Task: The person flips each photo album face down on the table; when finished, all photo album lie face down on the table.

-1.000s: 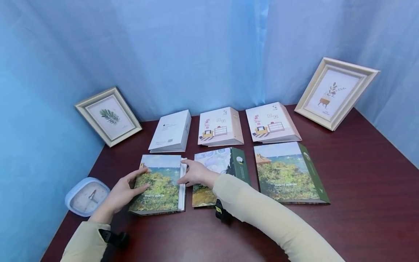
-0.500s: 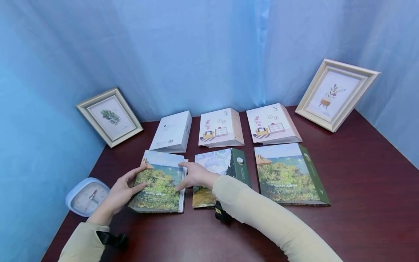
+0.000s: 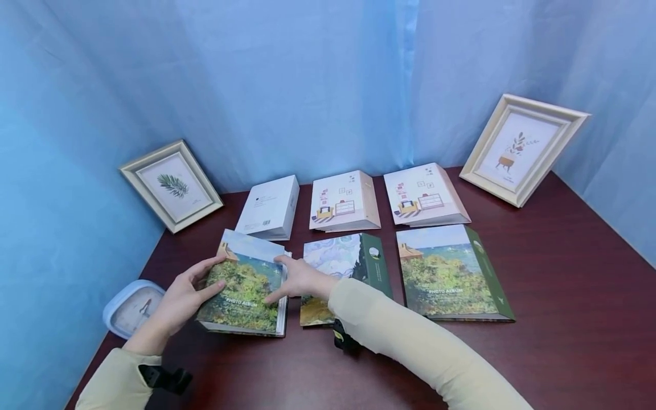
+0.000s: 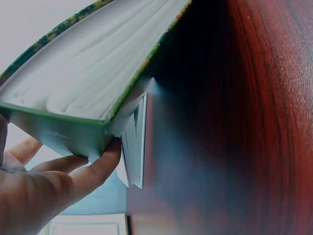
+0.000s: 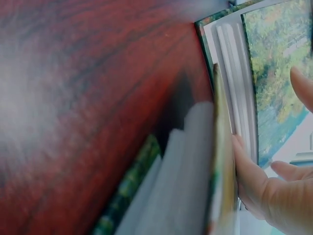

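Observation:
A photo album with a painted seaside garden cover lies at the front left, slightly turned, its spine side raised in the left wrist view. My left hand holds that side, thumb over the cover; in the left wrist view its fingers reach round the green spine. On the opposite side my right hand grips the page edge, its thumb on the cover and a finger against the white pages in the right wrist view. Right beside it lies a swirling-sky album, partly hidden by the right arm.
A matching garden album lies at right. Behind stand a white-backed album and two pink room-print albums. A blue clock sits at left, near the left forearm. Picture frames lean in both back corners, before a blue curtain.
The held album has shifted slightly left and turned, its top edge swinging away from me, and its cover has come down over the exposed pages. Both hands moved left with it.

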### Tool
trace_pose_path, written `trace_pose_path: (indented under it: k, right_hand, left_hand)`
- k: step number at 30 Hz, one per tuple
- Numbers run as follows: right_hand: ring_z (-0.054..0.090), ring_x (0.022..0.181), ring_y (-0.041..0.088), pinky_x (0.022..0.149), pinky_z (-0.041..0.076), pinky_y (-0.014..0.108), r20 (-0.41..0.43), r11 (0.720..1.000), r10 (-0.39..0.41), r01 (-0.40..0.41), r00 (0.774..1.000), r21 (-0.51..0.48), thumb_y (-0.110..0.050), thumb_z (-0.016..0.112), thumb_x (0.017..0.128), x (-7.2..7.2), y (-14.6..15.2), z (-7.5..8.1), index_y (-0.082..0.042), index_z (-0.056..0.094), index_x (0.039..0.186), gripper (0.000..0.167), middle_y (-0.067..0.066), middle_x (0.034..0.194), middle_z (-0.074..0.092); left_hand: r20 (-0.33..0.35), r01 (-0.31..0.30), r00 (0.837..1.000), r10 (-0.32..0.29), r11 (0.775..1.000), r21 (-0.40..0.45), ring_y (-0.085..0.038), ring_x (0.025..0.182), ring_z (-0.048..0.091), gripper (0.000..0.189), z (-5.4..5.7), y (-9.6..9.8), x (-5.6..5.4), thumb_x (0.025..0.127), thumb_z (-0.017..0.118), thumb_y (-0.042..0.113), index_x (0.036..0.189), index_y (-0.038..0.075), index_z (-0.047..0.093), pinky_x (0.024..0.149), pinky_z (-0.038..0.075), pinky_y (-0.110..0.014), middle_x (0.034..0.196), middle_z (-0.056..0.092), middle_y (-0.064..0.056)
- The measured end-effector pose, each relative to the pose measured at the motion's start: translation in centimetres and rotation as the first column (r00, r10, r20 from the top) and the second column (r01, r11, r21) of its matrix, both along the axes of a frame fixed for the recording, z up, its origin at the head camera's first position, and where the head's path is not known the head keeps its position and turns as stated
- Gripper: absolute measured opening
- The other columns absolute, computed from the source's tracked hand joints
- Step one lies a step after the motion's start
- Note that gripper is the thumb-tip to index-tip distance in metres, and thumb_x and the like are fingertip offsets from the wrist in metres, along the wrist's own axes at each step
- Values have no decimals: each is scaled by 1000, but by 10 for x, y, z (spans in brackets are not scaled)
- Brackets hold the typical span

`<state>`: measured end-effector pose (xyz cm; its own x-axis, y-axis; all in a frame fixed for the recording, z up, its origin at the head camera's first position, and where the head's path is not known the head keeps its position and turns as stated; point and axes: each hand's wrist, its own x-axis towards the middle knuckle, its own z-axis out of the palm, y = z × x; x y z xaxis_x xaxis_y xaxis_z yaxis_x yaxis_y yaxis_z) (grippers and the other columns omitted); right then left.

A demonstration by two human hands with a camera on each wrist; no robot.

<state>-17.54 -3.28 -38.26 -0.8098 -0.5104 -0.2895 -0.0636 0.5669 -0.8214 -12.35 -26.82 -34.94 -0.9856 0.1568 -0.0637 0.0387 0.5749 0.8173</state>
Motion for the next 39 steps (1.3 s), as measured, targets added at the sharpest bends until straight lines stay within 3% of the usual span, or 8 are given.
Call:
trace_pose_path:
  k: [2,6,14,20,23,27,34,39]
  right_hand:
    - [27,141,33,104,38,48,-1,1000,0,0,1000,-5,-33,80,76,3,-2,-1,-19,32,148,87,17,152,29]
    - [20,143,33,106,35,51,-5,1000,0,0,1000,-18,-33,79,76,9,-6,-1,-19,28,149,91,18,153,24]
    - [31,137,32,102,40,48,-47,999,-33,33,998,-19,-34,80,75,14,-14,-2,-17,26,150,94,18,149,30]
    - [48,118,24,94,46,35,-246,1000,-4,8,969,17,-42,82,71,18,-16,-3,-17,32,148,95,16,136,39]
    - [52,114,21,88,48,28,-288,999,14,-23,958,-27,-37,83,71,19,-15,-1,-17,32,148,95,13,135,39]
    - [56,105,18,78,50,23,-236,989,42,-74,971,-131,-30,82,74,19,-9,4,-17,30,149,92,11,131,41]
    - [55,113,22,86,49,32,-104,964,48,-73,993,-255,-30,71,85,19,3,11,-21,31,149,76,11,133,42]
    - [54,117,24,89,49,35,-119,962,56,-86,991,-259,-33,68,87,24,8,14,-21,30,149,74,11,138,40]
  left_hand:
    - [-11,2,1000,-3,1000,-29,-39,140,24,55,4,0,1,95,59,21,145,8,39,104,33,-56,151,33,-18]
    - [-20,14,1000,-16,998,-69,-41,139,27,55,15,2,4,95,59,22,144,9,39,102,35,-58,149,36,-18]
    - [-43,35,998,-43,987,-158,-43,131,38,54,33,8,5,94,60,24,143,11,42,96,39,-57,147,38,-20]
    - [-39,52,997,-63,972,-230,-44,129,41,52,46,14,7,94,60,23,142,12,43,94,43,-55,144,42,-20]
    - [-39,60,996,-74,961,-271,-43,124,46,51,53,20,7,94,59,24,142,13,44,90,46,-52,141,46,-20]
    - [-45,80,994,-99,948,-308,-40,122,48,49,58,27,8,95,58,26,141,15,45,88,47,-51,140,47,-18]
    - [-69,86,992,-110,957,-277,-39,124,46,50,58,35,13,97,55,31,143,15,43,87,47,-53,144,44,-16]
    - [-87,88,990,-115,960,-264,-43,125,45,52,53,38,15,97,55,32,143,14,42,89,47,-56,151,30,-21]
